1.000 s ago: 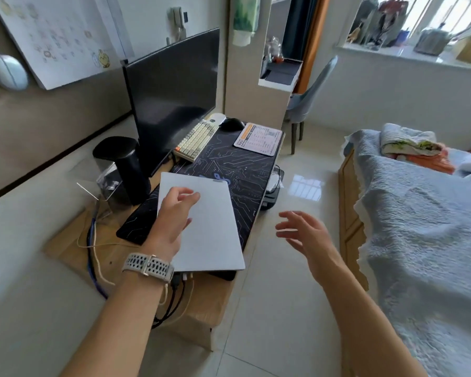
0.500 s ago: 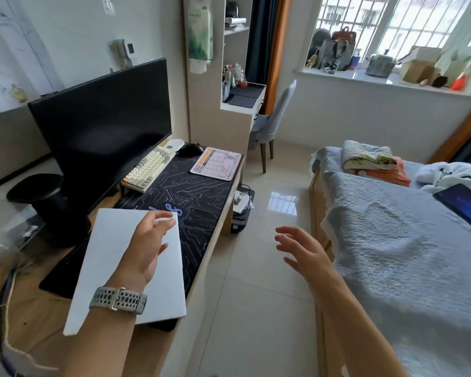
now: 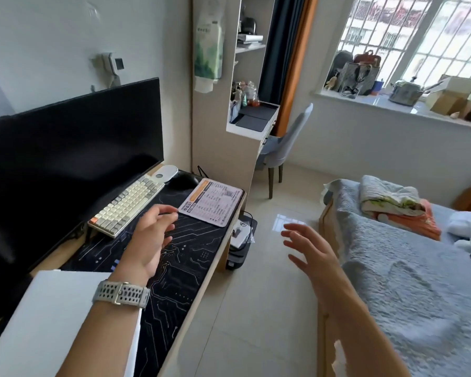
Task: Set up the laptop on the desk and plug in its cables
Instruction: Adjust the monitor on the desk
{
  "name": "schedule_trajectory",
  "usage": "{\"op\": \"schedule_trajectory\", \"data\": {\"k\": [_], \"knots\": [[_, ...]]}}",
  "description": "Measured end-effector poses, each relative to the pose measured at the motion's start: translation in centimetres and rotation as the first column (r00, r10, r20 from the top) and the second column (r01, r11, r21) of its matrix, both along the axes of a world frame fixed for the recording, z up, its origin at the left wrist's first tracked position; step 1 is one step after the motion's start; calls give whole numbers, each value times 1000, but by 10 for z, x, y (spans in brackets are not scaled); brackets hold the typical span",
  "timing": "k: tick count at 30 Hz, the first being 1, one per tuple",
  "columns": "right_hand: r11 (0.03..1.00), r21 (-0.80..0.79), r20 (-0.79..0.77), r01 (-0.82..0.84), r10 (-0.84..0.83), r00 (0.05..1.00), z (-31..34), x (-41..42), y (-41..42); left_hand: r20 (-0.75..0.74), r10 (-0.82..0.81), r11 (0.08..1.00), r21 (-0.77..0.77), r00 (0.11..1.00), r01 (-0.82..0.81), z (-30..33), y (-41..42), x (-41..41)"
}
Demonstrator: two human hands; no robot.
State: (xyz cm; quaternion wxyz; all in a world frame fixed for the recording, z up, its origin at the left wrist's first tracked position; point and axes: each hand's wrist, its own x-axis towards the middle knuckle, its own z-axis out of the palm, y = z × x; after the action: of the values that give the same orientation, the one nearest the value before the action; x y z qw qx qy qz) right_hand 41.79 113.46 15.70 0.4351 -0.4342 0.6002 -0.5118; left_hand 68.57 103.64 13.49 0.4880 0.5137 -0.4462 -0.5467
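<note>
The laptop (image 3: pixel 46 322) lies shut and flat at the near end of the desk (image 3: pixel 201 289), a plain white slab with no markings that I can see, resting partly on the dark circuit-patterned desk mat (image 3: pixel 185 257). Its near corners run off the bottom of the view, and the person's left forearm crosses over its right side, so that edge is hidden. No ports or cables on it can be made out from here.

The left hand (image 3: pixel 150 238) hangs just above the mat past the laptop's far edge, fingers loosely spread and a little bent, holding nothing; a pale watch (image 3: pixel 121 293) sits on the wrist. The right hand (image 3: pixel 310 248) floats out over the floor (image 3: pixel 256 308) between desk and bed (image 3: pixel 405 281), fingers wide apart, also holding nothing.

Beyond the left hand a cream keyboard (image 3: pixel 127 205) sits tilted under the black monitor (image 3: pixel 71 153), whose left part is cut off. A printed mouse pad (image 3: pixel 211 201) lies at the mat's far right corner, with a dark mouse (image 3: pixel 182 180) just behind it, hard to see against the mat. The mat between laptop and keyboard is bare. The desk's front edge runs diagonally toward the wall, and a dark box (image 3: pixel 239 240) sits on the tiles below it.
</note>
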Motion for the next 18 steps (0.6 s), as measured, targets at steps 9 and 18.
{"op": "schedule_trajectory", "data": {"k": [9,18], "knots": [[976,-33,41,-213,215,976,7,-13,-121,12,216,976,-12,976,-216,-10,-50,6],[770,13,21,-638,638,770,-5,6,-235,119,670,734,35,733,-678,-15,-22,-4]]}}
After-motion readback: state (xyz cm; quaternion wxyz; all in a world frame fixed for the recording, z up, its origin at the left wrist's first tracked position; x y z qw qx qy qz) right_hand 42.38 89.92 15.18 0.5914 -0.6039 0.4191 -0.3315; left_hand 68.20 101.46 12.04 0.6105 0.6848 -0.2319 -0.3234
